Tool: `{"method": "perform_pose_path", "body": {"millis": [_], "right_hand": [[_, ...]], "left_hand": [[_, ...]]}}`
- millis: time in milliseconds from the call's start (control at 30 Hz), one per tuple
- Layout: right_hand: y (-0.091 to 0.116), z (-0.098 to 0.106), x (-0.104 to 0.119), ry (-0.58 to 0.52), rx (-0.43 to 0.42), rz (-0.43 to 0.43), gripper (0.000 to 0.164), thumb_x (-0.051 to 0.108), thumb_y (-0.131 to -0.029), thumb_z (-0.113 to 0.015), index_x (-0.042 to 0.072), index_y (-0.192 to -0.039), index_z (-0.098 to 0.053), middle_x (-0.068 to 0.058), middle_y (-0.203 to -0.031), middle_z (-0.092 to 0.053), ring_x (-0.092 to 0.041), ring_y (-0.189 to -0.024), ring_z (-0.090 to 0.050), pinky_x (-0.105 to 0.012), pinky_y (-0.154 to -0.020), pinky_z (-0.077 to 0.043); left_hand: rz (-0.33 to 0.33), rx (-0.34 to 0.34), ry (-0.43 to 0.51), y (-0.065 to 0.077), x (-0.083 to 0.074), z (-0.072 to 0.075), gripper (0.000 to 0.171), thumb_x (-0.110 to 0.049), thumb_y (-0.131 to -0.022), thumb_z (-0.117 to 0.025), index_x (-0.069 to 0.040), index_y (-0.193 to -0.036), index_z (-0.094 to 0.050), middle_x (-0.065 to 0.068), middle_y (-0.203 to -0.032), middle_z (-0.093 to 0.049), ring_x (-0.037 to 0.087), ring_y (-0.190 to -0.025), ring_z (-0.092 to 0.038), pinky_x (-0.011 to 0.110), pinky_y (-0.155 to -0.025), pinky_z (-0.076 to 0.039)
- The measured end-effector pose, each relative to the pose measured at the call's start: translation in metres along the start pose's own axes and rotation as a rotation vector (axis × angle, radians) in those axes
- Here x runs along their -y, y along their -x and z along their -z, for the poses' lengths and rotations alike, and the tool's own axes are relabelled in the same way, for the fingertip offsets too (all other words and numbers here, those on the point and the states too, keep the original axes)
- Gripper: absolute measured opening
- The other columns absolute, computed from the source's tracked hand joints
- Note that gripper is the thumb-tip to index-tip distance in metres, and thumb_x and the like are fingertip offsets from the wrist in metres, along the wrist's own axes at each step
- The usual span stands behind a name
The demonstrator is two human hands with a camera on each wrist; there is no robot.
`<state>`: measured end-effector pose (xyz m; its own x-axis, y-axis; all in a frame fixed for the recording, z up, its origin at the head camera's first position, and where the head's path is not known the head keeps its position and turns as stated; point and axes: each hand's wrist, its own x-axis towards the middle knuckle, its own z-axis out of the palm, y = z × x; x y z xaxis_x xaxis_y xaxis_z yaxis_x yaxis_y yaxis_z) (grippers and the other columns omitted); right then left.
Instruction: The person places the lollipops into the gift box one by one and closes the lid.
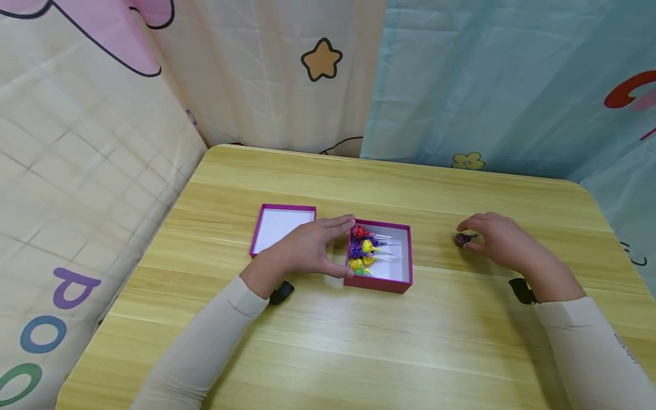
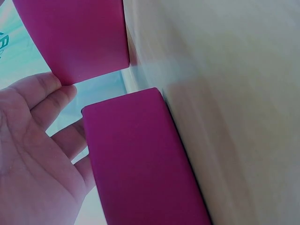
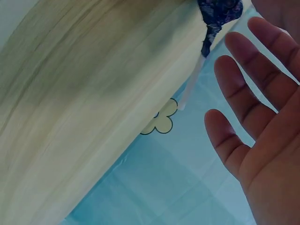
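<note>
My left hand (image 1: 312,247) spans the left side of a magenta box (image 1: 405,256), thumb at the near corner and fingertips at the far one. Several wrapped lollipops (image 1: 368,246) lie in its left half, sticks toward the right. In the left wrist view, fingertips (image 2: 68,91) meet the box's corner (image 2: 89,42). Over at the right, my right hand (image 1: 499,239) hovers around a dark-wrapped lollipop (image 1: 461,239), thumb and index on either side. The right wrist view shows this lollipop (image 3: 218,16) beyond loosely spread fingers (image 3: 234,84).
A matching magenta lid (image 1: 279,225), white inside, lies left of the box, partly behind the left hand. Both are on a wood-grain table (image 1: 359,341). Printed curtains (image 1: 256,74) hang along the table's back and left side.
</note>
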<state>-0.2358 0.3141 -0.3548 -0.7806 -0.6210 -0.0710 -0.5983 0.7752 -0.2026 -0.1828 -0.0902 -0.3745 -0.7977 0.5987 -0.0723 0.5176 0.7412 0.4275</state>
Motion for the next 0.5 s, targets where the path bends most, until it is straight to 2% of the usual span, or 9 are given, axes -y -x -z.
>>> {"method": "perform_pose_path", "body": {"millis": [233, 500], "right_hand": [[0.001, -0.006, -0.002, -0.005, 0.006, 0.016, 0.026, 0.004, -0.086, -0.076, 0.002, -0.111, -0.071, -0.012, -0.107, -0.069, -0.035, -0.101, -0.063, -0.055, -0.086, -0.050], [0.001, -0.011, -0.004, -0.031, 0.005, -0.031, 0.020, 0.004, -0.089, -0.072, 0.005, -0.109, -0.070, -0.009, -0.104, -0.068, -0.030, -0.095, -0.065, -0.052, -0.081, -0.052]], "left_hand": [[0.002, -0.003, 0.008, 0.000, 0.000, 0.000, 0.104, -0.077, -0.075, -0.066, -0.021, -0.156, -0.033, -0.011, -0.162, -0.023, 0.018, -0.146, -0.030, 0.041, -0.114, -0.032], [0.003, -0.009, -0.002, 0.000, 0.000, -0.001, 0.104, -0.075, -0.075, -0.067, -0.021, -0.156, -0.033, -0.011, -0.162, -0.023, 0.018, -0.146, -0.029, 0.041, -0.114, -0.031]]}}
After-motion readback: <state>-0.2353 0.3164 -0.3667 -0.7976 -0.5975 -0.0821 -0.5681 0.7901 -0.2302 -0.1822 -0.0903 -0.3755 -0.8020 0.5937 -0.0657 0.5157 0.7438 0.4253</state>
